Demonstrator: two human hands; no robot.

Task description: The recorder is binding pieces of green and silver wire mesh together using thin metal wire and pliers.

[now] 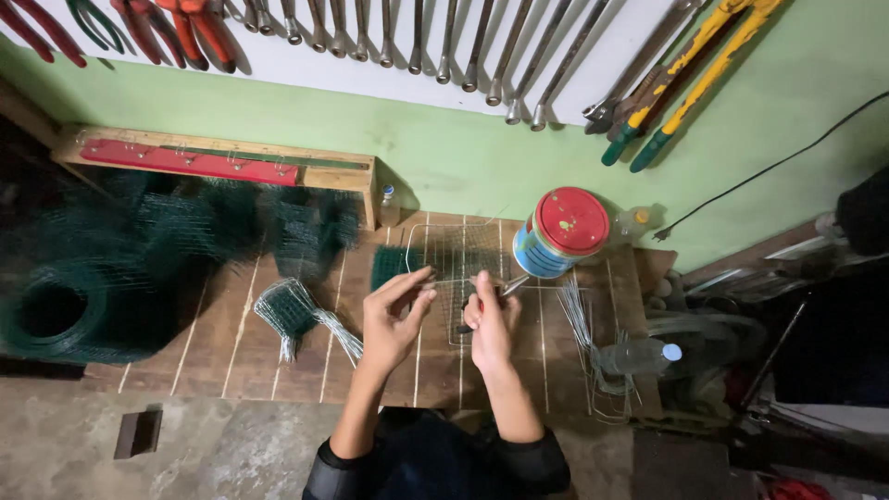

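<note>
The left hand (pixel 394 319) steadies the wire mesh panel (pixel 454 264), fingers pinched on its near edge. The right hand (pixel 488 319) is clamped on pliers (pixel 495 294), tip at the mesh. The panel lies flat on the wooden bench (pixel 231 343), within reach. Beyond stands a red-lidded can (pixel 560 231); wrenches (pixel 444 42) hang above.

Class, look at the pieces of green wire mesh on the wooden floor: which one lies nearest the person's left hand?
The small folded green mesh piece, just beside the left hand. The big green mesh roll and the dark mesh heap lie farther away.
</note>
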